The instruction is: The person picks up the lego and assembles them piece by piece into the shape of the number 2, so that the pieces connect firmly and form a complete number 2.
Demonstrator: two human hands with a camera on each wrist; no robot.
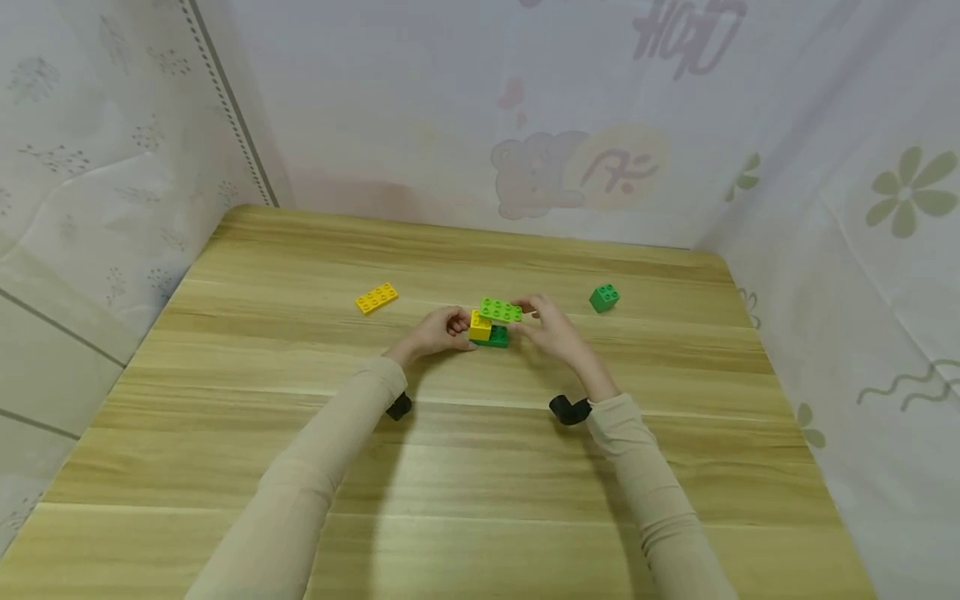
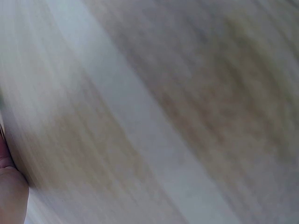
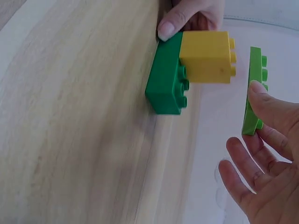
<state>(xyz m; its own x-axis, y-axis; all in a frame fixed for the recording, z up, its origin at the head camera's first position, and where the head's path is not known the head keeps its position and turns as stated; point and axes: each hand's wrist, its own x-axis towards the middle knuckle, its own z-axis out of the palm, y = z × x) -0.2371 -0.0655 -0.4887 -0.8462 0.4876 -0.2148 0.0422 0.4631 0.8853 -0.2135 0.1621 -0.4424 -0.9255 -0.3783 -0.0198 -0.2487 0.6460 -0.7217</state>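
My left hand (image 1: 435, 332) holds the left end of a dark green brick (image 3: 162, 81) on the table, its thumb against the brick. A yellow brick (image 3: 204, 58) sits upright on the studs of that end, and the dark green brick's other studs show bare. Between thumb and fingers my right hand (image 1: 553, 332) pinches a thin light green plate (image 1: 500, 311) by its right end, studs up. The right wrist view shows a gap between the plate and the yellow brick's top studs. Only the edge of my left hand appears in the left wrist view.
A flat yellow-orange plate (image 1: 377, 298) lies farther back to the left on the wooden table (image 1: 480, 467). To the right stands a small green brick (image 1: 603, 297). Patterned curtains (image 1: 420, 108) surround the table's back and sides. Black wrist devices (image 1: 568, 410) hang under both forearms.
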